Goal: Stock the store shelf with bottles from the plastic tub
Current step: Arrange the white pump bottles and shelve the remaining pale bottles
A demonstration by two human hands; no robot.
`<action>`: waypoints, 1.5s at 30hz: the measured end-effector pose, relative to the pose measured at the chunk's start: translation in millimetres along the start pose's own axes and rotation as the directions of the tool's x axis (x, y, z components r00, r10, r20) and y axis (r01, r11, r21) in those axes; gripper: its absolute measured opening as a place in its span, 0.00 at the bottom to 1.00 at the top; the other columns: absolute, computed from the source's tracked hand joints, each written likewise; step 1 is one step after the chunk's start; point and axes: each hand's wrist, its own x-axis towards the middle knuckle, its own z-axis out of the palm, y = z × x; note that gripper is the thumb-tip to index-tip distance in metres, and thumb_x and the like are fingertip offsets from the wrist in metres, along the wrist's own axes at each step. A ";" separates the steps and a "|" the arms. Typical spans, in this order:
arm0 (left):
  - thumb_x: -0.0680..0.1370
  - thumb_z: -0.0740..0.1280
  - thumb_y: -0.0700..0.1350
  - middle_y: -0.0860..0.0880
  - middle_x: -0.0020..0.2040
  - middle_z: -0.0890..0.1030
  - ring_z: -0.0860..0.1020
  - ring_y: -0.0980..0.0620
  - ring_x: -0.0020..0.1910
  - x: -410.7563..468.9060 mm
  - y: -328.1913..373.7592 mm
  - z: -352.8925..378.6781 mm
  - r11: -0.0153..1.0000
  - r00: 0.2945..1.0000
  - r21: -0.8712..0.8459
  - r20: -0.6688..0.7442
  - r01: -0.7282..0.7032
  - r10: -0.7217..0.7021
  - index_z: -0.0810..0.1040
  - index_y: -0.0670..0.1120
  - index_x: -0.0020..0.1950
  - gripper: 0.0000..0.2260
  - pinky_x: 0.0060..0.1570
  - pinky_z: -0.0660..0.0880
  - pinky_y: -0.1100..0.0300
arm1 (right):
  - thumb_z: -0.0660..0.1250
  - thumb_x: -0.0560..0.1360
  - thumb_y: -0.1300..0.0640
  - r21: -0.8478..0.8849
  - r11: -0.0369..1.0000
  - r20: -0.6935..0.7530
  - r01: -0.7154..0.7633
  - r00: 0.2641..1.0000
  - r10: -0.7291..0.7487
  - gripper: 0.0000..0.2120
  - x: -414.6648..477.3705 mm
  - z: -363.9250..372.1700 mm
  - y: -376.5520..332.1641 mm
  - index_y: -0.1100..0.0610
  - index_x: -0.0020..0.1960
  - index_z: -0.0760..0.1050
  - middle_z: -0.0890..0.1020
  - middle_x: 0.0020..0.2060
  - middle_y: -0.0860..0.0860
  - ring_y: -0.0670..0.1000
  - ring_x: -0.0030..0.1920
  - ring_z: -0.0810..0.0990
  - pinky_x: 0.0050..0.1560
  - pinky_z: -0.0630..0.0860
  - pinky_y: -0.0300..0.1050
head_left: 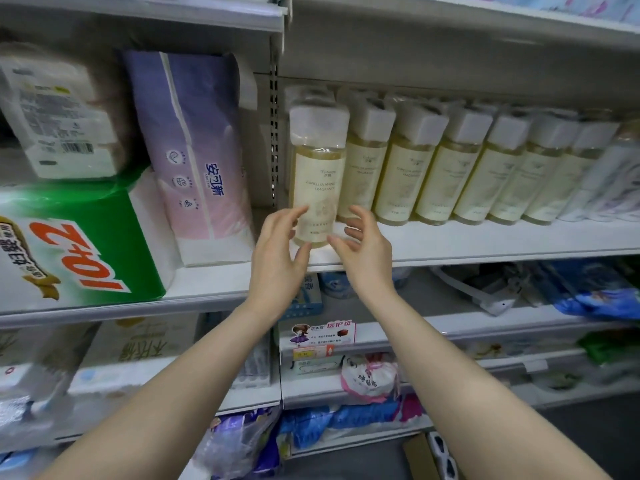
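Bottle: your front bottle (317, 174) stands upright at the front edge of the shelf (485, 237), at the left end of its bay, just beside the perforated upright post (274, 133). Pale yellow liquid, cream label, white square cap.
Left hand: your left hand (277, 258) is raised to the bottle's lower left side; its fingers (294, 216) are spread and only loosely bent, tips touching the label, thumb up by the base. Not wrapped round it.
Right hand: your right hand (367, 254) sits at the bottle's lower right; its fingers (360, 216) are wide and loosely curved, thumb tip at the base. Cannot tell if the other fingertips touch the bottle.
Row: more matching bottles (429, 181) stand side by side to the right on the same shelf, set further back, with more behind them.
Left bay: a purple-and-pink tissue pack (194, 150) stands upright next to the post; a green pack (69, 244) lies beside it.
Below: lower shelves hold mixed packaged goods, blurred; a pink-and-white price card (322, 336) hangs on the shelf edge between your forearms.
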 end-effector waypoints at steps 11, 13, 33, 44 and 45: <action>0.77 0.68 0.36 0.53 0.60 0.76 0.75 0.58 0.59 -39.9 48.1 55.9 0.998 0.984 -0.051 0.171 -0.043 0.051 0.75 0.49 0.68 0.20 0.61 0.75 0.58 | 0.68 0.78 0.63 0.019 0.999 -0.179 0.039 0.983 -0.035 0.18 -42.1 -75.1 36.9 0.54 0.67 0.73 0.80 0.55 0.50 0.44 0.55 0.80 0.56 0.76 0.35; 0.76 0.68 0.36 0.53 0.60 0.76 0.76 0.58 0.59 -46.1 62.5 76.5 0.997 0.979 -0.062 0.193 -0.054 0.065 0.75 0.49 0.67 0.21 0.61 0.75 0.58 | 0.68 0.78 0.64 0.005 0.999 -0.188 0.044 0.981 -0.042 0.19 -47.6 -98.2 48.2 0.55 0.67 0.73 0.80 0.57 0.51 0.44 0.55 0.80 0.56 0.77 0.35; 0.74 0.70 0.35 0.50 0.55 0.81 0.77 0.61 0.49 -182.4 193.5 333.8 0.989 0.931 -0.074 0.355 0.125 -0.091 0.78 0.46 0.63 0.18 0.54 0.75 0.68 | 0.69 0.78 0.62 -0.186 0.977 -0.100 -0.105 0.991 0.087 0.17 -122.2 -358.4 241.0 0.53 0.65 0.75 0.81 0.58 0.48 0.46 0.55 0.80 0.58 0.78 0.44; 0.76 0.69 0.34 0.51 0.53 0.78 0.79 0.52 0.52 -233.5 166.5 409.4 0.960 0.793 -0.044 0.574 0.277 -0.202 0.77 0.45 0.65 0.18 0.55 0.79 0.54 | 0.70 0.76 0.64 -0.218 0.931 -0.169 -0.292 0.951 0.259 0.16 -164.6 -380.6 329.5 0.57 0.63 0.77 0.83 0.54 0.51 0.50 0.53 0.82 0.54 0.80 0.46; 0.76 0.68 0.34 0.50 0.53 0.79 0.80 0.51 0.52 -240.0 157.7 418.2 0.955 0.775 -0.045 0.596 0.294 -0.211 0.78 0.45 0.64 0.17 0.54 0.80 0.52 | 0.70 0.76 0.64 -0.233 0.918 -0.173 -0.320 0.943 0.284 0.15 -167.9 -381.4 339.8 0.57 0.63 0.78 0.83 0.54 0.51 0.50 0.53 0.82 0.54 0.79 0.46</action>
